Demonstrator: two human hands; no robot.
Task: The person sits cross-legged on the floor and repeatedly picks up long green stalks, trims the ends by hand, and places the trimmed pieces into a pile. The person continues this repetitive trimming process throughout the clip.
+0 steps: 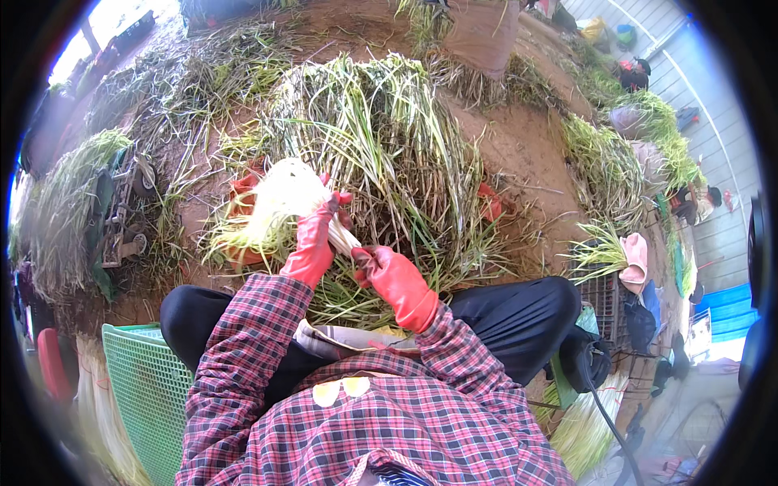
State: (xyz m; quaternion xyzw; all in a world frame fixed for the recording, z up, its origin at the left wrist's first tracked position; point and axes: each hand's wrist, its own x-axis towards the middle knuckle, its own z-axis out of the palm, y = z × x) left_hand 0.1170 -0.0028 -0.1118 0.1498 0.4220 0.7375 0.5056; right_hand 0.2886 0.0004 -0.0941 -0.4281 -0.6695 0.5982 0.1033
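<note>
My left hand (313, 237), in a red rubber glove, grips a bundle of pale, leafy stalks (282, 191). Its bright upper part leans to the left, and the white lower stems (342, 237) slant down to the right. At those lower ends is my right hand (401, 285), gloved alike, its fingers and thumb closed about the tips. Just beyond both hands a large heap of long green and yellowed stalks (377, 133) hangs towards me. Orange-red cloth or sacking (246, 188) shows beside the heap. Trimmed-looking green leaves (346, 297) lie between my legs.
A green plastic mesh basket (149, 383) stands by my left knee. Tied pale stalks (589, 425) lie at the right, near a dark crate (602, 310). Further left is a wheeled cart (121, 225) loaded with greens. Other people (635, 76) sit along the right wall.
</note>
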